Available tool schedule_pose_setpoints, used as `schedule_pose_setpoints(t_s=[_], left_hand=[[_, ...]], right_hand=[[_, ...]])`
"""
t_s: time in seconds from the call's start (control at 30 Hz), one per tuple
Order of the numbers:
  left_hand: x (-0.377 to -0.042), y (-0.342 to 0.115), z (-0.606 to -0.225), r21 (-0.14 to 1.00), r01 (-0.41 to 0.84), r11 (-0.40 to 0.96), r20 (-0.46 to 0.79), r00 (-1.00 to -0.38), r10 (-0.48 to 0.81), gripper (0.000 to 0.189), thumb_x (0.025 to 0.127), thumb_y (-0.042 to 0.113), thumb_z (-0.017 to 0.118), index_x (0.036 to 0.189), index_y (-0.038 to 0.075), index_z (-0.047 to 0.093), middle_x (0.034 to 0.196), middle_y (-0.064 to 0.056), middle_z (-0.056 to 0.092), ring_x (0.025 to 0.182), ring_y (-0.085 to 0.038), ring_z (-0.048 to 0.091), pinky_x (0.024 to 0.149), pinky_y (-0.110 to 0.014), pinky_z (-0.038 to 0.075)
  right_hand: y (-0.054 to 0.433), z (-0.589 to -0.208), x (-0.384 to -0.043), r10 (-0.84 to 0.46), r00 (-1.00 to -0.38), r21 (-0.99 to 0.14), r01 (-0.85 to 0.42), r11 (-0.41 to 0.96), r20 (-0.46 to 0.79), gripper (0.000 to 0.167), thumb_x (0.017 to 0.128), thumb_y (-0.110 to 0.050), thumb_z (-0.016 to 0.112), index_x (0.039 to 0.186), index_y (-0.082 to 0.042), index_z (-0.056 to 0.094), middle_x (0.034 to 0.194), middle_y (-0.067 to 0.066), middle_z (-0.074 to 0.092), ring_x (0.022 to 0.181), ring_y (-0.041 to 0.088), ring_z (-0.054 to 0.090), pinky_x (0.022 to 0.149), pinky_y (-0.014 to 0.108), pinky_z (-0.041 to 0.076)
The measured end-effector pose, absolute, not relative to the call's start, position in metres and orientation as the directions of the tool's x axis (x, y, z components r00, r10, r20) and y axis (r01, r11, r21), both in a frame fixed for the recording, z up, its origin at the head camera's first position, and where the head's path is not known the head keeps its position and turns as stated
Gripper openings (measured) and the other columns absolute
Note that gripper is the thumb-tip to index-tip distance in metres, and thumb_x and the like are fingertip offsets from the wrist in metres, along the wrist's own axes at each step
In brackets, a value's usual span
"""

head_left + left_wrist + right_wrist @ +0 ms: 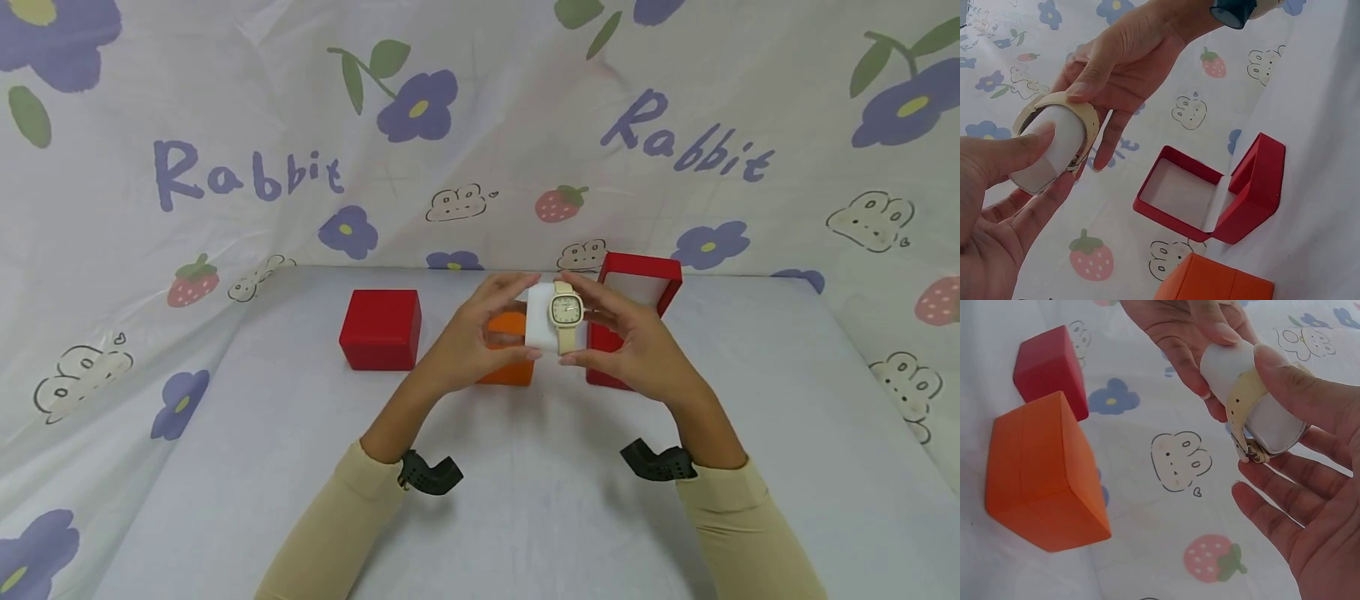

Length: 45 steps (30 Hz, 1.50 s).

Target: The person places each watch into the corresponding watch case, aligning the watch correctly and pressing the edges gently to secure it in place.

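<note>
A cream-strapped watch (566, 310) with a squarish dial is wrapped around a white cushion (537, 317), held up above the table. My left hand (483, 329) pinches the cushion's left end between thumb and fingers. On the other side my right hand (626, 337) grips the watch and cushion, its thumb at the lower strap edge and fingers over the top. The buckle (1252, 450) and strap holes show on the underside in the right wrist view. Behind the right hand stands an open red box (1179, 194) with a pale lining, partly hidden in the head view.
A closed red box (381, 330) sits on the table to the left. Between the two red boxes is an orange box (507, 371), partly covered by the left hand. A patterned cloth (480, 150) hangs behind the white table surface (480, 517).
</note>
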<state>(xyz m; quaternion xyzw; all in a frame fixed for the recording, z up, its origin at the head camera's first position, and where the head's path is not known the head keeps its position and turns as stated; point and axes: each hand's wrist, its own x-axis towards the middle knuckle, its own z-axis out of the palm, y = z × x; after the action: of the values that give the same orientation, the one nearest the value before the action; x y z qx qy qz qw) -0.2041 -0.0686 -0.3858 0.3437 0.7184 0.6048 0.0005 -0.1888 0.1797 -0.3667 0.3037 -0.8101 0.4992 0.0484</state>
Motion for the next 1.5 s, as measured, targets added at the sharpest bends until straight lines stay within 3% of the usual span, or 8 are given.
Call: schedule_pose_setpoints(t_s=[0.63,0.9,1.17,1.37,1.5], left_hand=[[-0.203,-0.07,-0.385,0.853,0.522,0.007,0.462,-0.761,0.455,0.081,0.081,0.003,0.085,0.152,0.019,0.049,0.146,0.005,0.047,0.12,-0.019,0.061,0.085,-0.036,0.061],[-0.203,-0.07,-0.384,0.854,0.52,0.006,0.461,-0.763,0.453,0.083,0.079,-0.001,0.085,0.152,0.017,0.05,0.145,-0.001,0.048,0.122,-0.022,0.06,0.085,-0.035,0.061],[-0.201,-0.067,-0.383,0.858,0.514,0.011,0.45,-0.762,0.465,0.082,0.08,0.0,0.084,0.152,0.015,0.049,0.147,-0.001,0.046,0.122,-0.022,0.059,0.087,-0.035,0.06],[-0.2,-0.067,-0.382,0.859,0.511,0.016,0.446,-0.764,0.466,0.08,0.081,0.0,0.084,0.152,0.014,0.049,0.147,-0.001,0.046,0.122,-0.023,0.059,0.087,-0.034,0.06],[-0.2,-0.068,-0.381,0.854,0.52,0.013,0.455,-0.759,0.465,0.081,0.08,0.0,0.085,0.151,0.013,0.049,0.146,-0.002,0.046,0.122,-0.023,0.059,0.086,-0.034,0.06]], right_hand=[[0.176,-0.366,-0.187,-0.415,-0.805,-0.768,-0.562,0.307,0.424,0.09,0.075,-0.001,0.088,0.153,-0.023,0.048,0.144,0.003,0.057,0.129,0.019,0.053,0.104,0.024,0.049],[0.174,-0.368,-0.186,-0.399,-0.8,-0.759,-0.576,0.303,0.448,0.088,0.076,-0.004,0.089,0.152,-0.026,0.049,0.141,-0.004,0.06,0.125,0.017,0.057,0.101,0.024,0.051],[0.17,-0.37,-0.187,-0.403,-0.779,-0.749,-0.603,0.275,0.48,0.09,0.073,-0.001,0.09,0.151,-0.022,0.051,0.141,-0.001,0.061,0.124,0.018,0.059,0.1,0.027,0.052],[0.167,-0.367,-0.184,-0.399,-0.789,-0.754,-0.591,0.287,0.466,0.09,0.072,0.004,0.089,0.151,-0.013,0.05,0.142,0.004,0.06,0.125,0.02,0.058,0.1,0.023,0.051],[0.162,-0.356,-0.176,-0.402,-0.786,-0.752,-0.595,0.283,0.47,0.085,0.073,0.008,0.087,0.148,-0.002,0.049,0.142,0.012,0.059,0.124,0.019,0.058,0.1,0.028,0.052]])
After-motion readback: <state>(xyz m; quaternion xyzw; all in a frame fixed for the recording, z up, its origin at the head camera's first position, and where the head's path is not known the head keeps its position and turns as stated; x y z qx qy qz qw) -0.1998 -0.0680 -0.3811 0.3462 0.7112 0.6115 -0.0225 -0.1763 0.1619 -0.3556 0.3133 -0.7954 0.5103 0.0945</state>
